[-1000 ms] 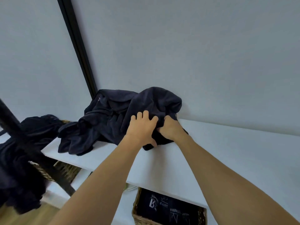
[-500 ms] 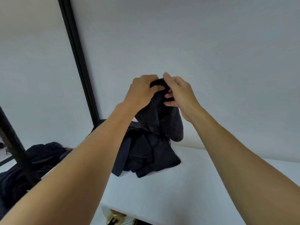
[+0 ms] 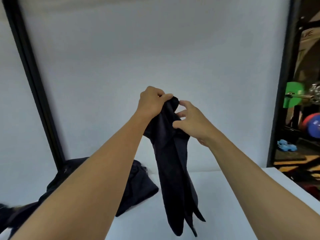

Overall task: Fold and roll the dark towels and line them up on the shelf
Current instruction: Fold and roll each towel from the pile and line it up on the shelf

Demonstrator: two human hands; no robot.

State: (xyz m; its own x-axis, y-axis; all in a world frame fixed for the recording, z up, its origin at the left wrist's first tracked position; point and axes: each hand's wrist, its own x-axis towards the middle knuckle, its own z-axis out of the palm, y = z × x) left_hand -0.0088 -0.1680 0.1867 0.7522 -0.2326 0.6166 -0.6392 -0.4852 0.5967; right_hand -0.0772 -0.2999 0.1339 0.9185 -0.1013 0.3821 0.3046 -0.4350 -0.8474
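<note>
A dark navy towel point(image 3: 174, 172) hangs in a long bunch above the white shelf top point(image 3: 225, 196). My left hand point(image 3: 152, 103) pinches its upper end, fingers closed on the cloth. Just to the right and slightly lower, my right hand point(image 3: 192, 122) touches the same towel with its fingers spread, thumb pressed to the fabric. A pile of more dark towels point(image 3: 136, 184) lies on the shelf at the left, partly hidden behind my left forearm.
A plain white wall stands close behind the shelf. A black post point(image 3: 32, 80) rises at the left. Beyond a black frame point(image 3: 284, 84) at the right are a green weight plate point(image 3: 292, 97) and a blue ball point(image 3: 314, 126).
Both hands lifted one towel off the pile and raised it high. It now hangs free of the pile, and my right hand's fingers have spread apart on it.
</note>
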